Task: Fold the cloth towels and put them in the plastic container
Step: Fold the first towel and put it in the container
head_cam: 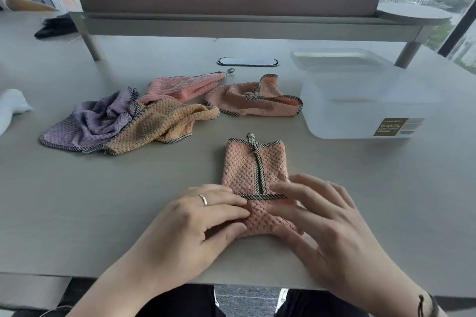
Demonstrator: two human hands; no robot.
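A pink cloth towel (255,162) with checked trim lies folded into a narrow strip near the table's front edge. Its near end is turned up over itself. My left hand (198,224) pinches that near end from the left, and my right hand (322,221) holds it from the right, fingers spread over the fold. Farther back lie a crumpled purple towel (90,121), an orange towel (159,123) and two more pink towels (185,85) (255,100). The translucent plastic container (365,100) stands open at the right, apparently with nothing inside.
The container's lid (337,58) lies behind it. A raised monitor shelf (244,24) spans the back of the table on two legs. An oval cable port (247,62) sits mid-table. Something white (10,108) lies at the left edge, and a dark item (55,28) at far left.
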